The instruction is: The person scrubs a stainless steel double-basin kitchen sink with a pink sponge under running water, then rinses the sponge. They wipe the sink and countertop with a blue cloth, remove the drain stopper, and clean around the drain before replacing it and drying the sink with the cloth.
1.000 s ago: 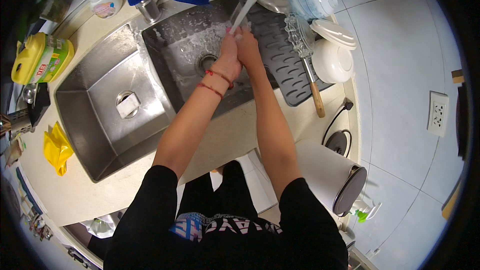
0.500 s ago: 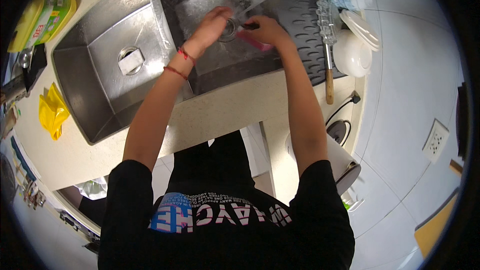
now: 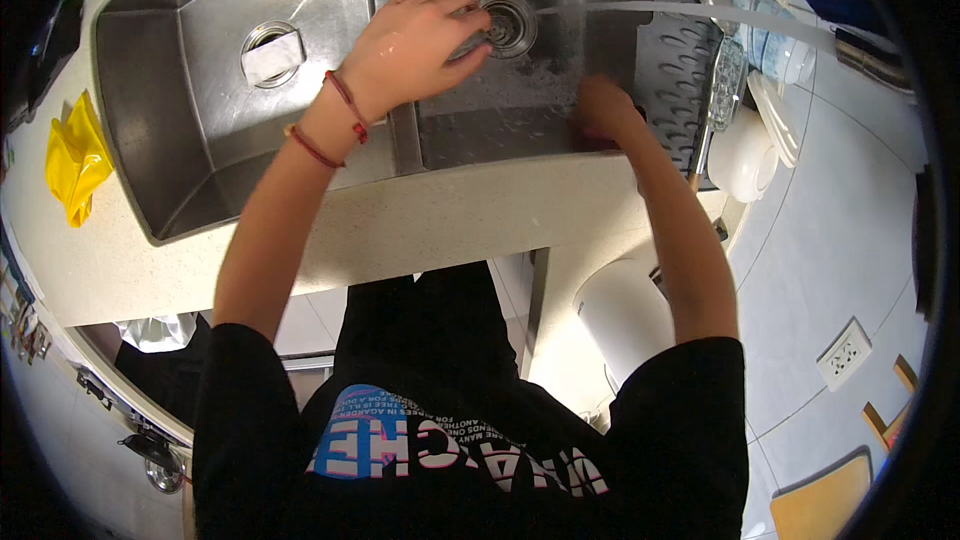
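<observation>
Over the right sink basin, my left hand is raised near the divider, beside the drain. Its fingers are bent and the thumb stands apart from them; I see nothing held between. Red string bracelets circle that wrist. Low in the basin's right side, blurred by motion, is my right hand. Its fingers are curled down, and a dark reddish bit of the pink sponge shows beneath them, the rest being hidden. A water stream runs across from the tap toward the drain.
A ridged grey drainboard lies to the right, with a wooden-handled utensil, white bowl and blue-patterned bowls. The left basin holds a white block over its drain. A yellow bag rests on the counter.
My right hand has moved right and nearer, away from the drain, with the pink sponge now mostly hidden. My left hand has drawn left of the drain. The view has shifted.
</observation>
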A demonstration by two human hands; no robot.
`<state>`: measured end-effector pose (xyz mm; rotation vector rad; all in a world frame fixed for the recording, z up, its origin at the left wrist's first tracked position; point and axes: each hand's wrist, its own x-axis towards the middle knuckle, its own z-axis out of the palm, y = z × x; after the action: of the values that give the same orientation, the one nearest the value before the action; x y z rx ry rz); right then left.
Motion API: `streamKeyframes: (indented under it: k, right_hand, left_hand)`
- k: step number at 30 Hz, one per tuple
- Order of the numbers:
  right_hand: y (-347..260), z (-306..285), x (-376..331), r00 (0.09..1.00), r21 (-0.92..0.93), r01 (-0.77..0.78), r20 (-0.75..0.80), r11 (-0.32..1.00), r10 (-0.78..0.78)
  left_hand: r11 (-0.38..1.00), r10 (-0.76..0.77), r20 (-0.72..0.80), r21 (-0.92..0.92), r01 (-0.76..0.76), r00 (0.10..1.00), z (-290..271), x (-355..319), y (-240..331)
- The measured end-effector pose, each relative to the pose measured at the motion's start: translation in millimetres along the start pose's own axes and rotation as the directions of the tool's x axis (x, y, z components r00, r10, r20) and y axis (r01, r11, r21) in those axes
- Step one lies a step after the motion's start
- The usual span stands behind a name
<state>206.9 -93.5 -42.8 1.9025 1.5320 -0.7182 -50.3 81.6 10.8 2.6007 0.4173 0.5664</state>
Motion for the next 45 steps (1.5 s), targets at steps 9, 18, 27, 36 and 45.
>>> streamKeyframes:
  k: [9,18,27,36,45]
  right_hand:
    - [-100,-54,-31,0.962,0.481,0.016,0.23,0.877,-0.144]
    - [-143,-57,-31,0.906,0.719,0.285,0.015,0.635,-0.423]
    - [-81,-46,36,0.856,0.316,0.314,0.314,0.895,-0.411]
    - [-122,-60,-10,0.68,0.818,0.501,-0.171,0.282,-0.713]
    - [-147,2,51,0.679,0.453,0.705,-0.21,0.546,-0.703]
  left_hand:
    - [0.993,0.104,0.41,0.014,-0.12,0.906,-9,-7,-28]
    - [0.988,0.155,0.217,-0.045,-0.149,0.964,-4,7,-44]
    - [0.992,-0.033,0.45,0.123,-0.026,0.892,-4,28,-45]
    - [0.987,-0.019,0.374,0.154,-0.041,0.927,-3,30,-44]
    - [0.986,-0.009,0.379,0.158,-0.055,0.925,-2,28,-45]
